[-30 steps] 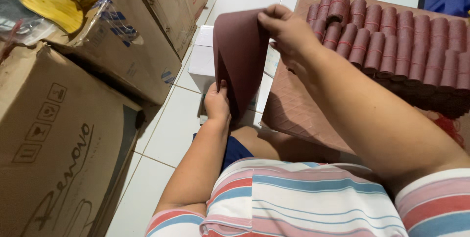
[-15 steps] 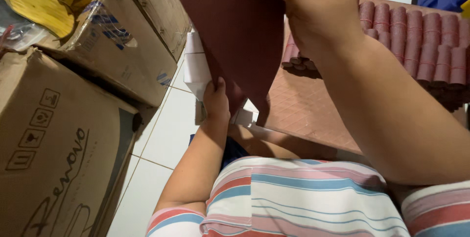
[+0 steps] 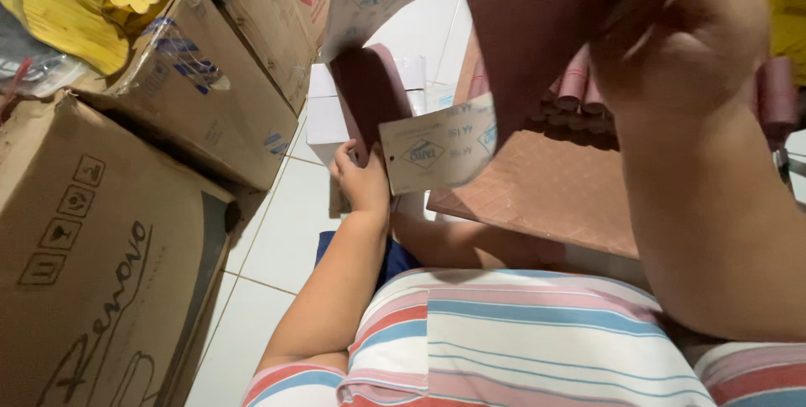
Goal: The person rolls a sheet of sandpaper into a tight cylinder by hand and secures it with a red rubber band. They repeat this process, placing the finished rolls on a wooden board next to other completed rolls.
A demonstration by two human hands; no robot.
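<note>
Two big boxes (image 3: 109, 264) stood on the left, on the white tile floor (image 3: 285, 231). One more box (image 3: 214, 96) sat behind them, with yellow stuff (image 3: 92, 4) on top. A brown mat (image 3: 546, 197) with small squares lay flat on the right. Many dark red rolls (image 3: 579, 88) were lined up at its far side.

The person wore a striped shirt (image 3: 520, 348).

The right hand (image 3: 680, 29) was up high, very near the camera. Its fingers (image 3: 625, 63) were closed on the top of a big dark red sheet (image 3: 537, 29). The sheet hung down from that hand and curled. Its back was pale with small marks on it (image 3: 437, 151).

The left hand (image 3: 365, 180) was lower down, out over the floor. Its fingers (image 3: 340, 159) held the low end of the sheet, where the red side curved round. That hand was just in front of a small white box (image 3: 327, 121).

So the sheet was in the air, between both hands, above the person's lap and the mat.
</note>
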